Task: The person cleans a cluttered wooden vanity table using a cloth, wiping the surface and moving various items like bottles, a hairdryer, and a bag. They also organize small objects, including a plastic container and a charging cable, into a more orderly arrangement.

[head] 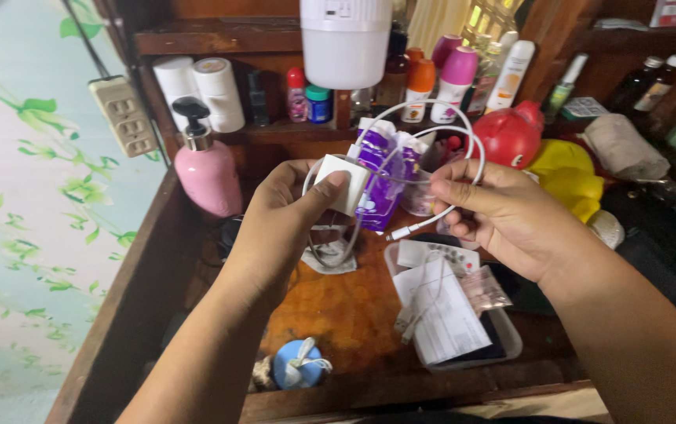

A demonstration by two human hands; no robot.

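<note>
Dark, reddish-brown wood makes up the cluttered table and the shelf unit rising behind it, both worn and glossy in patches. To the left a wall covered in pale paper with green leaf sprigs carries a cream power strip hanging from a black cord.

Held up over the table, the left hand has its fingers clamped on a white charger block, thumb pressed against the front face. The right hand pinches the white cable between thumb and forefinger, other fingers curled in; the cable loops in a coil between the two hands and its free plug end dangles just below the right fingers.

Behind the hands stand purple sachets, a pink pump bottle, and a red round toy beside something yellow. The shelf holds white rolls, small bottles and roll-on tubes with orange and pink caps; a large white cylinder hangs in front of it. On the table lie a clear plastic tray with folded papers and a blue round object near the front edge.
</note>
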